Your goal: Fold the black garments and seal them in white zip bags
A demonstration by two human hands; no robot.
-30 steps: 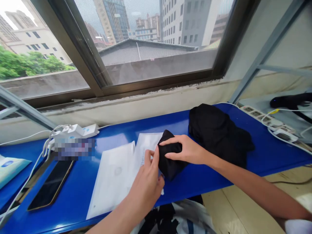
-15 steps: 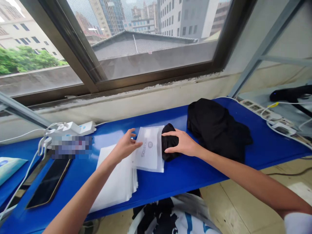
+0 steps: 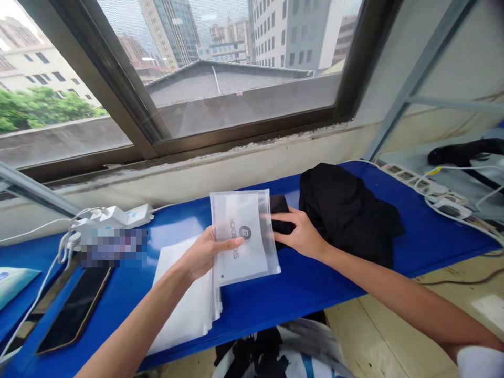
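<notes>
My left hand (image 3: pixel 207 252) grips a frosted plastic zip bag (image 3: pixel 252 262), thumb lying across its front beside a round dark logo and lettering. A white sheet or lining shows through the plastic. At the bag's right-hand zip edge are the fingertips of my right hand (image 3: pixel 301 233), apparently pinching that edge; the exact grip is partly hidden. Just behind the edge and under my right fingers lies a small folded black cloth (image 3: pixel 279 205). Below my left wrist, a stack of similar whitish bags (image 3: pixel 185 310) rests on the blue table.
A larger heap of black fabric (image 3: pixel 346 210) lies on the blue table (image 3: pixel 425 226) to the right. A phone (image 3: pixel 76 304) and white power strips with cables (image 3: pixel 114 218) are at left. Another socket strip (image 3: pixel 409 178) runs along the right end. A window frame (image 3: pixel 236 136) stands behind.
The bag has risen off the stack and turned more toward me, with my left hand now closed on it. My right hand has shifted from the folded cloth to the bag's edge.
</notes>
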